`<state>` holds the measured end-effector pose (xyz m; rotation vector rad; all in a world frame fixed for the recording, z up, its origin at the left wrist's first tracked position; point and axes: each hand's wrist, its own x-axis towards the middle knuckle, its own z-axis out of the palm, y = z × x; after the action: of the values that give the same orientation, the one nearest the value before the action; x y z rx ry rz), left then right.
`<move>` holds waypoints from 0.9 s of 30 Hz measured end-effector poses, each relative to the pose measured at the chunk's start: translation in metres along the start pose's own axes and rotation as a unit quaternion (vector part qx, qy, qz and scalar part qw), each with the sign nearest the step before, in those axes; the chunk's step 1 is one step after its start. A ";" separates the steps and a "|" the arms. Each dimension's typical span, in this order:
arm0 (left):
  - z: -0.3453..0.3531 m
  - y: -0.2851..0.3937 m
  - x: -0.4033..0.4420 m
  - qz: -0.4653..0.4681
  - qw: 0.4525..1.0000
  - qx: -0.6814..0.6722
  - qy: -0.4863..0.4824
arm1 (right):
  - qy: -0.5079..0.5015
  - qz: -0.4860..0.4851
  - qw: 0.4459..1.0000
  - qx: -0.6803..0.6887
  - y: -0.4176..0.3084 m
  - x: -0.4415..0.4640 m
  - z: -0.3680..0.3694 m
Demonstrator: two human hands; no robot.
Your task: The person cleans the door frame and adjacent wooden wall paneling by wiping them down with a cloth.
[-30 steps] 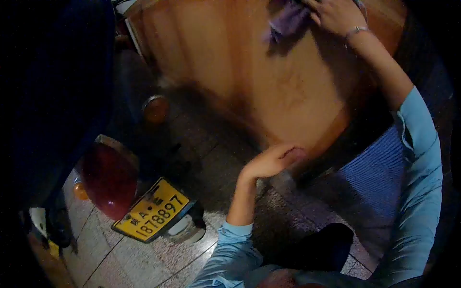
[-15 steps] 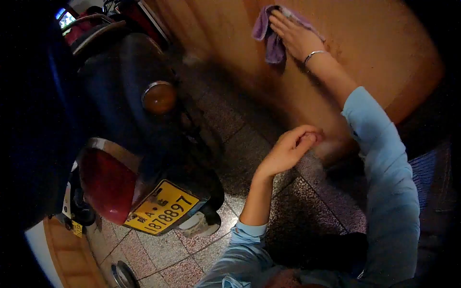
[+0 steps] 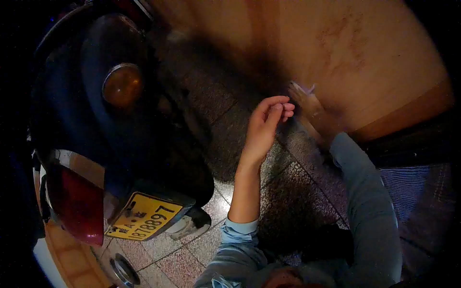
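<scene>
My right hand (image 3: 312, 109) is low on the wooden panel (image 3: 384, 62), blurred by motion. A purple cloth (image 3: 305, 88) shows in part at its fingers, pressed against the wood; the rest of the cloth is hidden. In front of the panel's lower edge hangs my left hand (image 3: 266, 122), with its fingers curled in and the thumb against them. Nothing shows in that hand. From this viewpoint its fingertips appear close to the right hand, and I cannot tell whether they touch the wood.
A dark motor scooter (image 3: 91, 120) stands at the left, with an orange lamp (image 3: 123, 85), a red tail light (image 3: 77, 206) and a yellow number plate (image 3: 144, 217). A round metal object (image 3: 124, 270) lies on the tiled floor (image 3: 175, 269). Ribbed blue fabric (image 3: 403, 192) is at the right.
My right hand has moved down the panel with the cloth, toward its lower edge. My left hand has shifted slightly up and left. The view has moved, so the scooter appears further left.
</scene>
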<state>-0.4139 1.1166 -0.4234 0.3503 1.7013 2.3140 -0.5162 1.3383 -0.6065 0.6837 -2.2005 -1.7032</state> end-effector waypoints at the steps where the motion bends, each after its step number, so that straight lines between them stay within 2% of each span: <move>1: 0.000 -0.001 -0.001 0.004 1.000 -0.004 0.016 | 0.001 -0.002 1.000 0.004 -0.014 -0.012 0.004; 2: -0.001 0.000 -0.003 -0.001 1.000 -0.004 0.018 | 0.001 0.026 0.980 0.197 -0.026 -0.029 0.003; 3: -0.002 0.002 -0.006 -0.010 1.000 -0.005 0.021 | -0.003 0.053 0.922 0.384 -0.038 -0.043 0.003; 4: -0.003 0.004 -0.009 -0.019 1.000 -0.006 0.023 | -0.008 0.052 0.921 0.387 -0.047 -0.053 0.005; 5: -0.005 0.004 -0.011 -0.024 0.999 -0.006 0.020 | 0.100 0.112 0.859 0.489 -0.055 -0.063 0.006; 6: -0.006 0.006 -0.013 -0.030 0.999 0.003 0.034 | 0.205 0.171 0.773 0.576 -0.064 -0.073 0.009; 7: -0.007 0.008 -0.015 -0.032 0.998 0.013 0.046 | 0.203 0.176 0.773 0.575 -0.071 -0.082 0.013; 12: -0.004 0.014 -0.022 -0.023 0.998 0.015 0.051 | 0.004 0.041 0.911 0.410 -0.108 -0.111 0.029; 15: 0.007 0.019 -0.025 -0.030 0.999 0.006 0.034 | -0.058 0.015 0.901 0.431 -0.098 -0.132 0.021; 18: 0.019 0.027 -0.023 -0.020 0.999 -0.017 0.020 | -0.118 0.028 0.847 0.518 -0.060 -0.158 -0.012; 21: 0.026 0.026 -0.018 -0.035 0.999 -0.023 0.016 | -0.169 0.077 0.756 0.628 -0.007 -0.179 -0.055; 24: 0.027 0.002 -0.008 -0.026 0.998 -0.060 0.013 | -0.163 0.139 0.662 0.718 0.046 -0.186 -0.087; 25: 0.028 -0.010 -0.003 -0.025 0.996 -0.067 0.057 | -0.167 0.138 0.667 0.713 0.056 -0.184 -0.091; 26: 0.031 -0.018 -0.002 -0.028 0.992 -0.074 0.100 | -0.105 0.207 0.535 0.813 0.061 -0.183 -0.093; 27: 0.035 -0.027 -0.002 -0.036 0.991 -0.081 0.096 | -0.043 0.273 0.381 0.882 0.067 -0.189 -0.094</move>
<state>-0.3987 1.1550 -0.4395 0.0345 1.5648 2.4796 -0.3232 1.3715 -0.5039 -0.0690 -2.8135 1.5164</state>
